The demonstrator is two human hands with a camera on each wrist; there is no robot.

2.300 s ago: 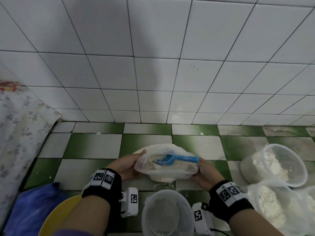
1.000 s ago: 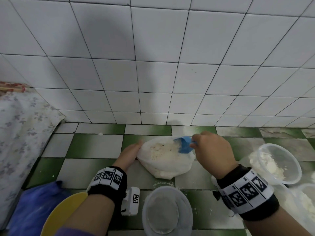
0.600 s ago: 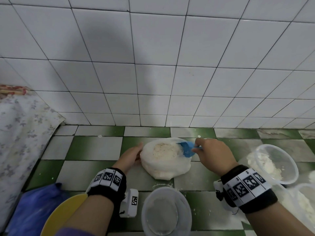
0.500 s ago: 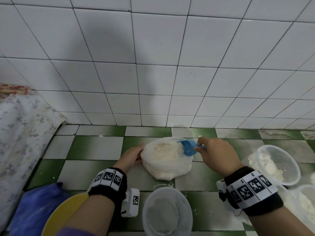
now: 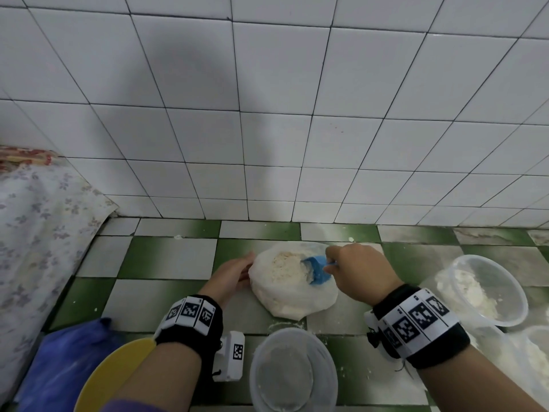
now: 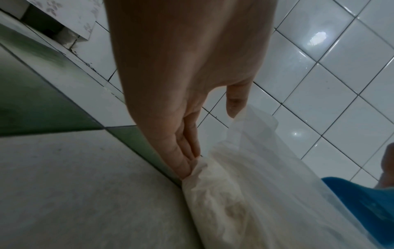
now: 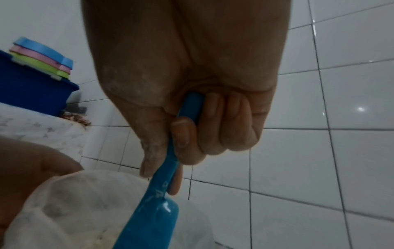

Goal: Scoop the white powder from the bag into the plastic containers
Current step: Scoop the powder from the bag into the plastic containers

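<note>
At bag (image 5: 292, 295) mouth, blue scoop (image 5: 318, 270) in powder (image 5: 286, 267) — right fingers (image 7: 213, 128) curled round handle; left fingers (image 6: 181, 158) flat against bag.

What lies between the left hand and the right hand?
The powder bag, with the blue scoop in it; the head view shows this.

One powder bag (image 5: 294, 298), one blue scoop (image 5: 316, 270), three plastic containers (image 5: 252, 370) (image 5: 502, 275) (image 5: 536, 333), one yellow dish (image 5: 118, 370).

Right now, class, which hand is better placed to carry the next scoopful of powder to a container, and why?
Right hand: it holds the blue scoop, its bowl dug into the powder in the plastic bag. The left hand only rests against the bag's side, steadying it.
</note>
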